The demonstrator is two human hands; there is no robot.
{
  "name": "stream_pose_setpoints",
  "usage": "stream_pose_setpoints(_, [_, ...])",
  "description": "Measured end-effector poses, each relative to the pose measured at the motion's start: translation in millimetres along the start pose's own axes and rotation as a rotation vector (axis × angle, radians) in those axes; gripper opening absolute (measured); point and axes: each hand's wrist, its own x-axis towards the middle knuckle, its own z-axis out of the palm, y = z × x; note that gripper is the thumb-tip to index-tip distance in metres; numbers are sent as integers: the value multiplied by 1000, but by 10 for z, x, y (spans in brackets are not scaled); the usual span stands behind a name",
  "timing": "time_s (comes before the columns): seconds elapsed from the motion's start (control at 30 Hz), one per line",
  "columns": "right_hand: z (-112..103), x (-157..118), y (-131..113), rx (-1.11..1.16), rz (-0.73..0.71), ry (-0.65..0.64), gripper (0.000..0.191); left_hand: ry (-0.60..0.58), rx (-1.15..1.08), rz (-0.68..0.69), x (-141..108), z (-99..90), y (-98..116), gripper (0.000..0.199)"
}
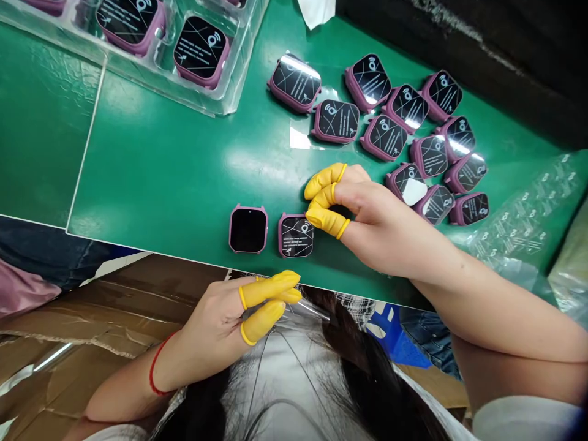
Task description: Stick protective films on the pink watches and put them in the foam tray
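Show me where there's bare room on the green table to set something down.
Free: the green tabletop between the plastic tray, white line and blank-screened watch. Crowded: the right side, packed with watches, and around the right hand.

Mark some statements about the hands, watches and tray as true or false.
1. The right hand wears yellow cots. True.
2. The red band circles the right wrist. False: the red band is on the left wrist.
3. The tray holds purple watches. True.
4. The table is white. False: the table is green.
5. The blank-screened watch lies left of a printed one. True.
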Motion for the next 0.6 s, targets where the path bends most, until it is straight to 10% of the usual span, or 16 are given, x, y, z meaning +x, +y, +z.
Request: stream_pose_setpoints(0.6, [18, 5, 2, -20, -23, 12, 17, 32, 26, -13, 1, 30, -19, 45])
